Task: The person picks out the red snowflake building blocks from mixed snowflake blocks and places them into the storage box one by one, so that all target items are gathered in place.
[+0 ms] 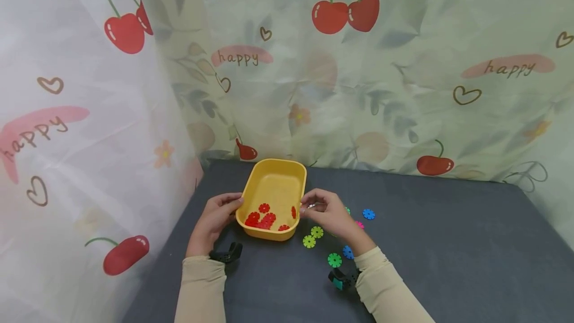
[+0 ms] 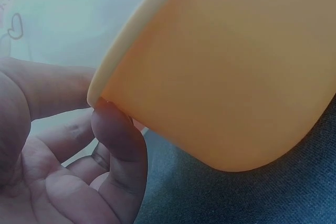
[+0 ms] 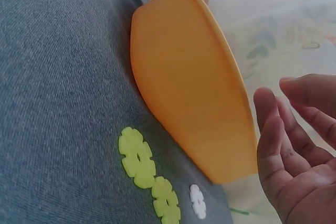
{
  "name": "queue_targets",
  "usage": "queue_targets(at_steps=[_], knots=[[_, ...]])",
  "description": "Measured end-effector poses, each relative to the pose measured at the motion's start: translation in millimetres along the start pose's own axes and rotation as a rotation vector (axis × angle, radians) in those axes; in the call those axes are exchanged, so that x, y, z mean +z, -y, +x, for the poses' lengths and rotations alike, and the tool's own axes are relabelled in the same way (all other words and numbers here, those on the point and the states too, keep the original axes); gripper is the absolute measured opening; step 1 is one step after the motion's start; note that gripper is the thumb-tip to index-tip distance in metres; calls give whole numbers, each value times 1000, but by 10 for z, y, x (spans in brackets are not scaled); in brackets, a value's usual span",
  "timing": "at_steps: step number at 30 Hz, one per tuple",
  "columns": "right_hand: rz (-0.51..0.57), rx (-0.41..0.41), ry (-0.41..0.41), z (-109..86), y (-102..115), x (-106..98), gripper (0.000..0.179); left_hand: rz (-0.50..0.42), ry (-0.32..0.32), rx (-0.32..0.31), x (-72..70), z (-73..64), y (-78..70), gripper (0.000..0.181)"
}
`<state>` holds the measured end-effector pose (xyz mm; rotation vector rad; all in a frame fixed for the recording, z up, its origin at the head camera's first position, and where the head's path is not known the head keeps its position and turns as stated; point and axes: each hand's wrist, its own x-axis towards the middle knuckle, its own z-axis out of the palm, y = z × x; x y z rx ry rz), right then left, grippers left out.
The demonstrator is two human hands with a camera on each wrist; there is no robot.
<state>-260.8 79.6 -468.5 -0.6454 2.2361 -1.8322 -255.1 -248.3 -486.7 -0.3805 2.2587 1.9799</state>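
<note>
A yellow plastic tray [image 1: 275, 183] stands on the dark table, its near end raised toward the viewer's side in neither wrist view clearly. Several red notched discs [image 1: 264, 221] lie inside it, mostly near its front left corner. My left hand [image 1: 215, 218] pinches the tray's left rim between thumb and fingers, as the left wrist view shows closely. Beside the right rim is my right hand [image 1: 329, 216], fingers loosely bent with nothing seen between them. In the right wrist view those fingers [image 3: 270, 135] are close to the tray's edge; whether they touch it I cannot tell.
Right of the tray lie yellow-green discs [image 1: 309, 241], a green disc [image 1: 334, 260], blue discs [image 1: 368, 214] and a pink disc [image 1: 360, 224], some partly behind the right arm. A white disc [image 3: 198, 201] is near the tray. Patterned curtains [image 1: 287, 88] border the table.
</note>
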Motion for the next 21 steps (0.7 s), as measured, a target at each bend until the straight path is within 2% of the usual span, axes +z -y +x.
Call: queue_targets(at_steps=[6, 10, 16, 21], knots=[[4, 5, 4, -45, 0, -31, 25, 0, -1, -14, 45, 20, -15, 42], [-46, 19, -3, -137, 8, -138, 22, 2, 5, -10, 72, 14, -13, 43], [-213, -20, -37, -291, -68, -441, 12, 5, -21, 5, 67, 23, -9, 42], [-302, -41, -56, -440, -123, -762, 11, 19, -70, 38, -35, -1, -40, 43]])
